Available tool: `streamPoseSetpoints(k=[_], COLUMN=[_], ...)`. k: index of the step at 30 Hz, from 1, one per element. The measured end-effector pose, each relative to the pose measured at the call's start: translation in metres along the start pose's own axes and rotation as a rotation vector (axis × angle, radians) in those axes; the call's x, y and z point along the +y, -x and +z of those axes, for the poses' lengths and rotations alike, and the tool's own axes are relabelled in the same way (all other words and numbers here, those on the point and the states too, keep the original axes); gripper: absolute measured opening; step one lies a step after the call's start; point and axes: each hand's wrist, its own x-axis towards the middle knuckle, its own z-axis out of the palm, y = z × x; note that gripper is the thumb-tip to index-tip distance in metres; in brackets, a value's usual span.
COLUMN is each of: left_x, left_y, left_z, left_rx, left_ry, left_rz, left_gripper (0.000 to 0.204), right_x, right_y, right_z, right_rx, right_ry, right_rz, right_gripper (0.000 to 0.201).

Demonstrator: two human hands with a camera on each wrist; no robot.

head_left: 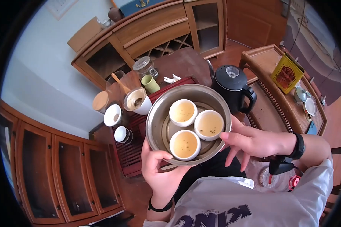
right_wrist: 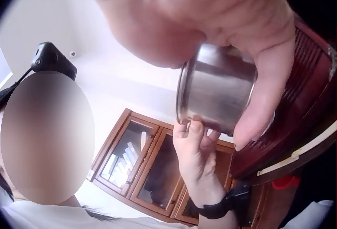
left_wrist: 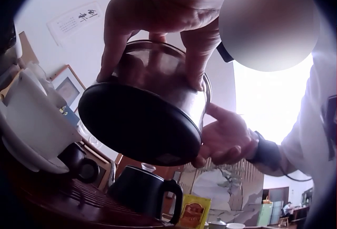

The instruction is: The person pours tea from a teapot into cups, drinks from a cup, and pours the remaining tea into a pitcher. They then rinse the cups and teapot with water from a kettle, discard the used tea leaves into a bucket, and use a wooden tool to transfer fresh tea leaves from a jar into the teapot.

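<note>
Both hands hold a round stainless steel bowl (head_left: 158, 125) up in front of the body. Inside stand three white cups (head_left: 185, 145) of pale yellow tea with dark specks. My left hand (head_left: 161, 176) grips the near left side, its thumb at the rim and its fingers partly hidden. On the right side, my right hand (head_left: 250, 142) has its thumb over the rim beside a cup, with fingers round the outside. Seen from below in the left wrist view, the bowl's dark base (left_wrist: 139, 126) tilts toward the camera. Its shiny wall (right_wrist: 216, 89) shows between both hands in the right wrist view.
Behind the bowl, a black kettle (head_left: 231, 89) stands at right. A slatted red-brown tea tray (head_left: 130, 160) lies at left, near white cups (head_left: 121, 134), a white pitcher with a strainer (head_left: 142, 106) and a green cup (head_left: 150, 84). A yellow tin (head_left: 287, 72) stands on the rattan side table.
</note>
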Motion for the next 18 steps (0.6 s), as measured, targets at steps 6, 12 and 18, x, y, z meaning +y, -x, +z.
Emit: streamPoseSetpoints(k=[6,12,18], left_x=[0.000,-0.005,-0.017], left_y=[-0.024,-0.047,-0.066], left_z=[0.005,0.007,-0.003], left_rx=[-0.050,-0.106,-0.100], left_ry=[-0.167,-0.023,-0.285], left_rz=[0.104,0.090,0.158], left_gripper=[0.054,0.055,0.091], right_x=[-0.001,-0.014,-0.039], right_y=[-0.005,-0.015,-0.044], right_z=[0.004,0.006,0.002], right_rx=[0.096,0.160,0.255], right_ry=[-0.254,-0.427,-0.539], right_rz=[-0.012,-0.102,-0.141], right_gripper=[0.092,0.079,0.052])
